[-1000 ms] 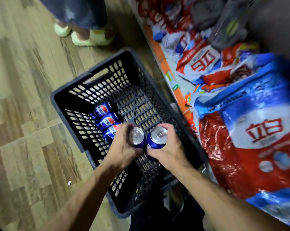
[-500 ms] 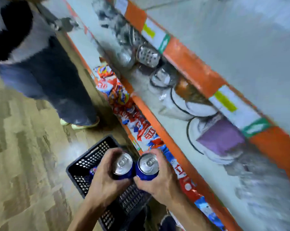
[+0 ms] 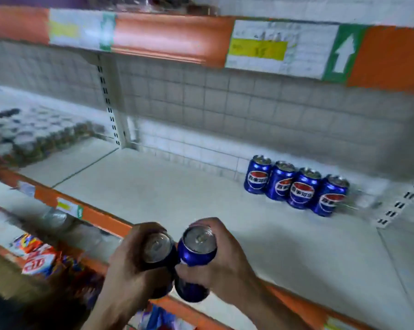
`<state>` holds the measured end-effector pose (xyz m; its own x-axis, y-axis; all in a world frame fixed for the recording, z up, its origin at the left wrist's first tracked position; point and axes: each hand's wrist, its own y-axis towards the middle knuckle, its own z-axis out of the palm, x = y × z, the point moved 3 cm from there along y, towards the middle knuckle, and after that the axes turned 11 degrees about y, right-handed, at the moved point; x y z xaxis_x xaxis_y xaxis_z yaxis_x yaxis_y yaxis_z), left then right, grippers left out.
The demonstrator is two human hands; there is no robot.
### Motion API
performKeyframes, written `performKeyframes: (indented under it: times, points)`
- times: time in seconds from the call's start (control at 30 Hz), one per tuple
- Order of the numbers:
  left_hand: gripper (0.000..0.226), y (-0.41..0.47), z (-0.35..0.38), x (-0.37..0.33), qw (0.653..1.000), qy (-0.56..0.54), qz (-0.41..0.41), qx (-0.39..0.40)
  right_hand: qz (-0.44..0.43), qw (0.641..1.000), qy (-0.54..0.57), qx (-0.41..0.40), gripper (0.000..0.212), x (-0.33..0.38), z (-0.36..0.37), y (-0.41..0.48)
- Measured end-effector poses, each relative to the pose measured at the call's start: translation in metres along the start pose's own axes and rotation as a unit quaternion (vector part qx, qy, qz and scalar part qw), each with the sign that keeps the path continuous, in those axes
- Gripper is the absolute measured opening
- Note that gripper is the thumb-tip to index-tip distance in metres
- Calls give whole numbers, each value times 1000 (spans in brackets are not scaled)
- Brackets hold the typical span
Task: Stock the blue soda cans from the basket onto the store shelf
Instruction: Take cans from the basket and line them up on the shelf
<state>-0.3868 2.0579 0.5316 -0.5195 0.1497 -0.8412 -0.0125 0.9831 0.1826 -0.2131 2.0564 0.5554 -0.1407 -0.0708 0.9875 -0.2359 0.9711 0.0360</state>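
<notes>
My left hand [image 3: 127, 265] grips one blue soda can [image 3: 157, 248], upright with its silver top showing. My right hand [image 3: 227, 260] grips a second blue soda can [image 3: 196, 256] right beside it, the two cans touching. Both hands hover at the orange front edge of the white store shelf [image 3: 177, 194]. Several blue soda cans [image 3: 294, 186] stand in a row at the back right of that shelf, against the tiled rear wall. The basket is out of view.
An upper shelf edge [image 3: 172, 41] with price labels runs overhead. Packs of dark jars [image 3: 39, 134] fill the shelf section to the left, past an upright post [image 3: 110, 103]. Red and blue snack bags [image 3: 39, 258] lie on the lower shelf at bottom left.
My view has swung up from the basket on the floor to the shelf. Both hands have lifted their cans up to the shelf's front edge.
</notes>
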Motion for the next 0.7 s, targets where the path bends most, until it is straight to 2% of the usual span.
performKeyframes:
  times: [0.1, 0.2, 0.4, 0.6, 0.7]
  points:
    - [58, 25, 18, -55, 998, -33, 8, 46, -5, 998, 38, -48, 52, 17, -54, 0]
    - [55, 54, 48, -89, 993, -46, 33, 104, 3, 992, 70, -103, 57, 17, -100, 6]
    - [61, 101, 111, -100, 980, -88, 22, 175, 39, 975, 70, -208, 61, -7, -168, 22]
    - [68, 122, 152, -95, 971, -80, 11, 223, 39, 958, 84, -272, 64, -43, -189, 37]
    - [60, 132, 162, -104, 969, -73, 28, 232, 27, 951, 85, -297, 68, -52, -195, 52]
